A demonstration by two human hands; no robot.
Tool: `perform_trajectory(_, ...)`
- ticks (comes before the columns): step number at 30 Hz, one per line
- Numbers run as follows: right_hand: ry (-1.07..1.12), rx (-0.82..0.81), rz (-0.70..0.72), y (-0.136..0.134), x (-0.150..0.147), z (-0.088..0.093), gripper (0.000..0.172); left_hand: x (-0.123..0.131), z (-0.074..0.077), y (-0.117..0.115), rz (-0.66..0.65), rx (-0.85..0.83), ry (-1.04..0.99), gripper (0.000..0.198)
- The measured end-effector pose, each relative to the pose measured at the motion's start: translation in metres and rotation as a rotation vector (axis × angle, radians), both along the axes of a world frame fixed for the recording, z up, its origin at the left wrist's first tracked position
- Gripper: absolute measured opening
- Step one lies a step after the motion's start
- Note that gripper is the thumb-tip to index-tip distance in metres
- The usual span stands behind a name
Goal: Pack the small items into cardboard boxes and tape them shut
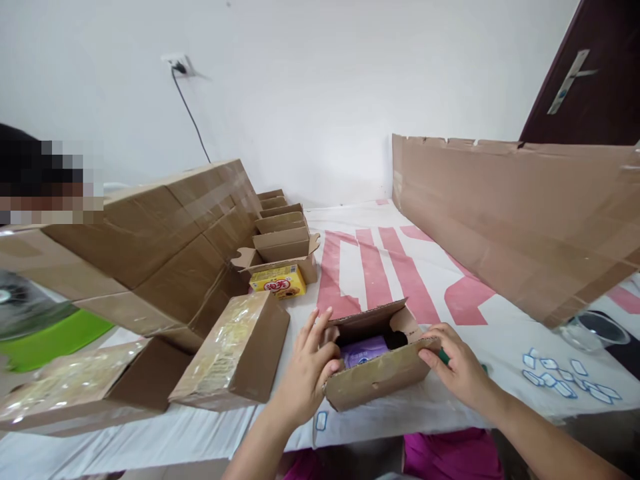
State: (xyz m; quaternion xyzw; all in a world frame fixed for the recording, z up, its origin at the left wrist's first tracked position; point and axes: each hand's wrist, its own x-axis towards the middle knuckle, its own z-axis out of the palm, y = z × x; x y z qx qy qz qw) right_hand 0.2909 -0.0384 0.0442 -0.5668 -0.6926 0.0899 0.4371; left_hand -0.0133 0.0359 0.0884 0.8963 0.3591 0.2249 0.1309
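An open cardboard box [380, 377] stands near the front edge of the table, with a purple package [364, 351] lying inside it. My left hand [311, 370] grips the left end of this box, thumb at the near wall and fingers over the end. The right end is held by my right hand [453, 360], its thumb on the near wall and its fingers around the corner. Behind my right hand a green object [444, 357] shows only in part. A small white label with a blue border [321, 421] lies in front of the box.
Taped cardboard boxes [233, 347] stand at left beside a cardboard wall [165, 233]. A yellow printed box [278, 281] sits before a row of open boxes [283, 243]. At right are a cardboard panel [515, 213], clear tape roll [590, 333] and several labels [563, 380]. Another person's head [30, 167] appears far left.
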Motion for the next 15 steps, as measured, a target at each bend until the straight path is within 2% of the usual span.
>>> perform_trajectory(5,-0.024,-0.006,-0.038,0.0,-0.005,0.0,0.019,-0.023,-0.011,0.003,0.139,-0.027,-0.27,0.051)
perform_trajectory(8,-0.061,-0.012,-0.093,0.003,-0.01,0.001,0.03,-0.04,-0.017,0.004,0.141,-0.079,-0.192,0.035)
perform_trajectory(11,-0.113,0.012,-0.095,0.007,-0.014,0.002,0.032,-0.046,-0.02,0.0,0.109,-0.018,-0.043,0.014)
perform_trajectory(15,-0.136,0.033,-0.078,0.009,-0.013,0.009,0.023,-0.036,-0.015,-0.007,0.06,0.054,-0.084,0.016)
